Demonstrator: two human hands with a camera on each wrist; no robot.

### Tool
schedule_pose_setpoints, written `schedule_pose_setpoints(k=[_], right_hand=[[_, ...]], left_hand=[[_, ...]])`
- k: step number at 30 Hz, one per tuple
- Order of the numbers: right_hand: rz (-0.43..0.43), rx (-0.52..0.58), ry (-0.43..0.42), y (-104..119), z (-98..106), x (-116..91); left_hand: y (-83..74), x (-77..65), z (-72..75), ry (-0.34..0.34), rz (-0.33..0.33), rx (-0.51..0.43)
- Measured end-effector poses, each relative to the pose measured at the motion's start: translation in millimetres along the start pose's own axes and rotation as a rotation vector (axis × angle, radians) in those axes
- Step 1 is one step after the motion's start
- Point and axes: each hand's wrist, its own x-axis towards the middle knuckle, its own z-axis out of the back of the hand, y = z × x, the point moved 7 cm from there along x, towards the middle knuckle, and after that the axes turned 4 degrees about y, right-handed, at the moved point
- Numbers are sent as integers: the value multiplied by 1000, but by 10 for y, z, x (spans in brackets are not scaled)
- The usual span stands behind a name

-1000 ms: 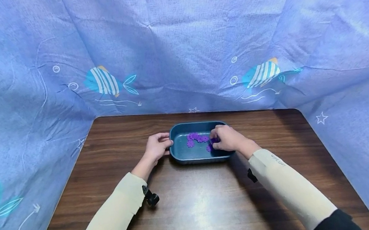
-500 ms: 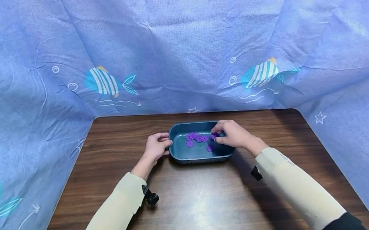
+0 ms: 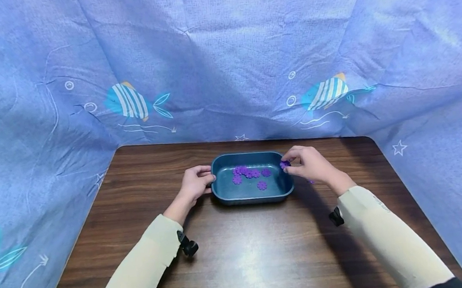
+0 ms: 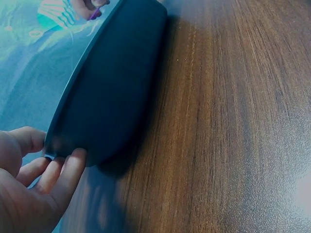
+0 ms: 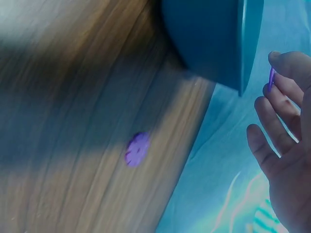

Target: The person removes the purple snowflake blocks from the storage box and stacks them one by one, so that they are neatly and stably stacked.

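Note:
A dark teal rectangular tray [image 3: 254,200] with rounded corners sits on the table, several purple flower-shaped discs [image 3: 262,185] lying inside it. My left hand [image 3: 195,184] grips its left end, thumb at the rim and fingers against the outer wall [image 4: 112,82]. Between thumb and forefinger, my right hand [image 3: 312,164] pinches one purple flower-shaped disc [image 5: 271,80], seen edge-on in the right wrist view. In the head view that disc overlaps the tray's right rim. Another purple disc [image 5: 137,149] lies on the tabletop to the tray's right, mostly hidden under my right hand in the head view.
The brown wood-grain table [image 3: 244,256] ends just behind the tray. A blue fabric curtain [image 3: 226,68] printed with fish hangs round its back and sides.
My right hand has lifted a purple disc from inside the tray and moved right to its right rim. Its move uncovers part of a disc on the table. The left hand stays put.

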Motion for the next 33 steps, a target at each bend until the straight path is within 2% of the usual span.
schedule_pose_setpoints(k=[6, 12, 18, 27, 33], right_hand=[[-14, 25, -37, -203, 10, -146], [-43, -15, -75, -431, -11, -299], [-108, -24, -63, -636, -56, -429], [-198, 34, -40, -870, -141, -565], [-225, -12, -31, -969, -181, -609]], left_hand=[[3, -3, 8, 2, 0, -6], [18, 3, 10, 4, 0, -9], [19, 8, 12, 2, -2, -2], [26, -2, 1, 5, 4, -2], [24, 14, 11, 3, -1, -2]])
